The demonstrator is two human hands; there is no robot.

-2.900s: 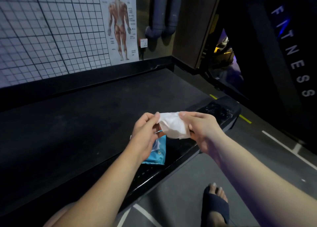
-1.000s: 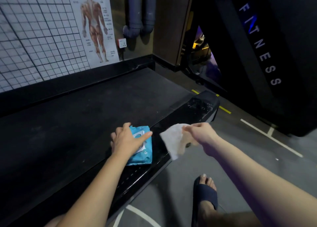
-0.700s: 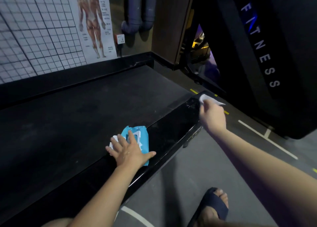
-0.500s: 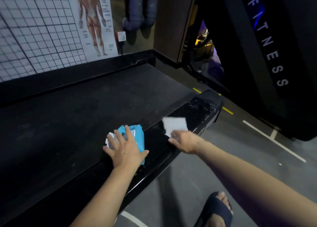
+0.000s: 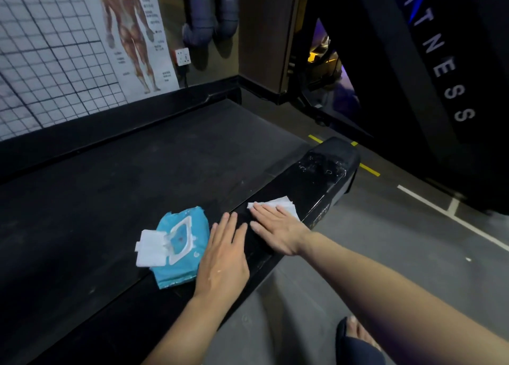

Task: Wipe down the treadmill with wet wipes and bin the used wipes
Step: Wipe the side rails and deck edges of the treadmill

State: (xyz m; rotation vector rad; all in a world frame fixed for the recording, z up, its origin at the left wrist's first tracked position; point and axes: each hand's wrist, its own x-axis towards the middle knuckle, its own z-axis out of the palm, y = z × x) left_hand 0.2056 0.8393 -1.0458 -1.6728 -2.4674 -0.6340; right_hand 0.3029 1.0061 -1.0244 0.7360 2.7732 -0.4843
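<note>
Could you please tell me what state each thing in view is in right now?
Right hand: flat, fingers straight, pressing the wipe onto the rail.
Left hand: flat, fingers straight, resting on the rail beside the pack.
Wipe: spread flat under the right hand's fingers.
Pack: lying flat, lid flap open.
Rail: glossy, smeared near its far end.

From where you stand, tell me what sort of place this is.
Most likely a gym. A treadmill with a wide black belt fills the foreground, a muscle chart hangs on the gridded wall, and white lettering, apparently FITNESS, runs down the dark panel at right.
</note>
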